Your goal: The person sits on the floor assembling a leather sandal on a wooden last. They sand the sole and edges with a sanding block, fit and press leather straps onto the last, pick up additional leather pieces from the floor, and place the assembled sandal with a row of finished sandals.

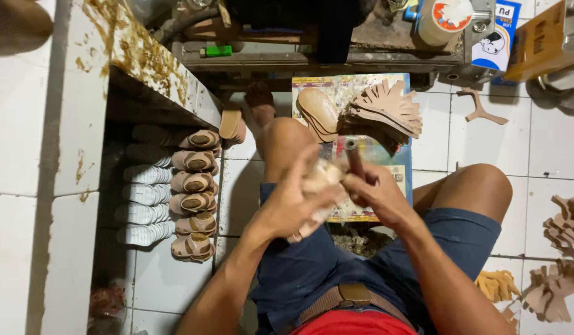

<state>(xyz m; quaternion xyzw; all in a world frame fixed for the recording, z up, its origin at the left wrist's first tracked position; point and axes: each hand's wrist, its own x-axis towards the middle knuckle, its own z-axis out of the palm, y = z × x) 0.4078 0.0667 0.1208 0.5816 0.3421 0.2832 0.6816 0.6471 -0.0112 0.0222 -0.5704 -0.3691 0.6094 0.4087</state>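
Mid-frame, the left hand (293, 208) clamps a tan sandal piece (321, 180) — the right hand (377, 192) just beside it grips a dark tool (354, 158).

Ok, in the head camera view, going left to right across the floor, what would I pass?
White tiled ledge → row of finished sandals → left hand holding a tan sole piece → right hand gripping a dark tool handle → tan cut pieces piled at the right edge.
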